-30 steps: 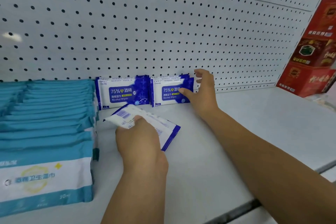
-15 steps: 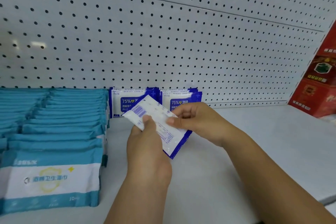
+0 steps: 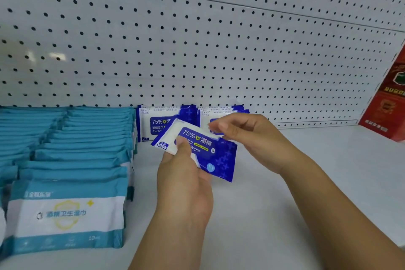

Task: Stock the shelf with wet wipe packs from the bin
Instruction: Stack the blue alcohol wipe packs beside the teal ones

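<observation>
Blue-and-white plastic wet wipe pack [image 3: 210, 149] gripped in left hand [image 3: 184, 173], top edge pinched by right hand [image 3: 245, 136] — matching packs [image 3: 157, 123] stand just beyond the hands; white shelf [image 3: 306, 182] rightward likely awaits more — early going.

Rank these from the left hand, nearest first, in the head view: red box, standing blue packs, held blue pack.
1. Held blue pack: gripped in the left hand.
2. Standing blue packs: just behind, against the pegboard.
3. Red box: far right of the shelf.
</observation>
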The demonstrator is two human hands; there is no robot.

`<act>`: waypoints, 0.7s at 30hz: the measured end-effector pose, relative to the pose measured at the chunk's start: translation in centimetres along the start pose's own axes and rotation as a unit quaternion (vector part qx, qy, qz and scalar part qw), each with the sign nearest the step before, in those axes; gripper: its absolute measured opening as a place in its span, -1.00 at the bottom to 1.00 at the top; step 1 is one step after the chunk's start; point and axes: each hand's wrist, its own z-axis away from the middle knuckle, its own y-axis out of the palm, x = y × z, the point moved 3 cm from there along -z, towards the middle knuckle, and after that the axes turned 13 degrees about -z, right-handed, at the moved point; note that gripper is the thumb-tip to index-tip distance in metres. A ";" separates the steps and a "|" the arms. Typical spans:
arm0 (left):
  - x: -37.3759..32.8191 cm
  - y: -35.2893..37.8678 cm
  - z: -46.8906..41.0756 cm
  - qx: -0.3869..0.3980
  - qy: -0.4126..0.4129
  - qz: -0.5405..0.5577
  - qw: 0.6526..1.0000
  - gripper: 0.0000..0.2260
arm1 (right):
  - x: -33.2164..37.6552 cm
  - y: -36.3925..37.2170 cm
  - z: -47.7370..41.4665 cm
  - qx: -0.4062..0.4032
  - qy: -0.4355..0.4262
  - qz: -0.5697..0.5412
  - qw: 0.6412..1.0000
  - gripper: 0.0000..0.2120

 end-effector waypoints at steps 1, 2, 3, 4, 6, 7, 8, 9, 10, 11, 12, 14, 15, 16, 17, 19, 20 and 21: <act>0.0 0.1 0.1 0.002 0.007 -0.003 1.000 -0.79 | -0.1 -0.1 -0.1 -0.009 0.010 0.001 1.000 -0.66; -0.1 0.2 0.2 0.006 0.014 -0.005 1.000 -0.78 | -0.2 -0.1 -0.1 -0.006 0.022 0.006 1.000 -0.63; -0.2 0.3 0.2 0.011 0.020 -0.006 1.000 -0.78 | -0.4 -0.1 0.0 0.002 0.036 0.011 0.999 -0.61; -0.2 0.3 0.2 0.016 0.027 -0.010 0.999 -0.78 | -0.5 0.0 0.1 0.015 0.049 0.013 0.999 -0.59; -0.2 0.4 0.3 0.021 0.035 -0.025 0.999 -0.77 | -0.8 0.3 0.1 0.031 0.060 0.020 0.998 -0.64; -0.2 0.3 0.3 0.020 0.035 -0.036 0.999 -0.77 | -0.9 0.4 0.0 0.031 0.059 0.022 0.998 -0.68; -0.1 0.2 0.2 0.015 0.035 -0.054 0.998 -0.77 | -1.0 0.4 -0.1 0.027 0.054 0.020 0.998 -0.73; 0.0 0.1 0.2 0.007 0.037 -0.081 0.996 -0.78 | -1.1 0.4 -0.2 0.022 0.045 0.018 0.999 -0.76; 0.0 -0.1 0.1 -0.008 0.046 -0.123 0.991 -0.80 | -1.2 0.3 -0.3 0.015 0.037 0.013 0.999 -0.78; -0.1 -0.3 0.1 -0.024 0.058 -0.177 0.982 -0.81 | -1.3 0.3 -0.3 0.006 0.026 0.005 1.000 -0.79; -0.4 -0.4 0.2 -0.040 0.069 -0.238 0.968 -0.79 | -1.3 0.1 -0.5 -0.007 0.012 -0.006 1.000 -0.81; -1.0 -0.5 0.5 -0.061 0.073 -0.383 0.919 -0.62 | -1.5 -0.1 -0.9 -0.045 -0.023 -0.016 0.999 -0.84; -1.3 -0.6 0.6 -0.060 0.069 -0.475 0.875 -0.49 | -1.6 -0.3 -1.0 -0.069 -0.039 -0.010 0.997 -0.84; -1.6 -0.8 0.8 -0.047 0.073 -0.576 0.813 -0.40 | -1.7 -0.4 -1.3 -0.094 -0.050 0.001 0.994 -0.85; -1.8 -1.1 1.0 -0.028 0.084 -0.668 0.739 -0.35 | -1.7 -0.5 -1.5 -0.111 -0.057 0.013 0.992 -0.86; -1.8 -1.9 1.2 0.015 0.092 -0.789 0.607 -0.30 | -1.7 -0.3 -2.2 -0.128 -0.060 0.042 0.989 -0.86; -1.6 -2.6 1.1 0.035 0.079 -0.821 0.565 -0.26 | -1.5 -0.1 -2.6 -0.129 -0.059 0.059 0.988 -0.86; -1.4 -3.2 1.1 0.053 0.061 -0.843 0.532 -0.22 | -1.3 0.1 -3.0 -0.125 -0.061 0.076 0.987 -0.86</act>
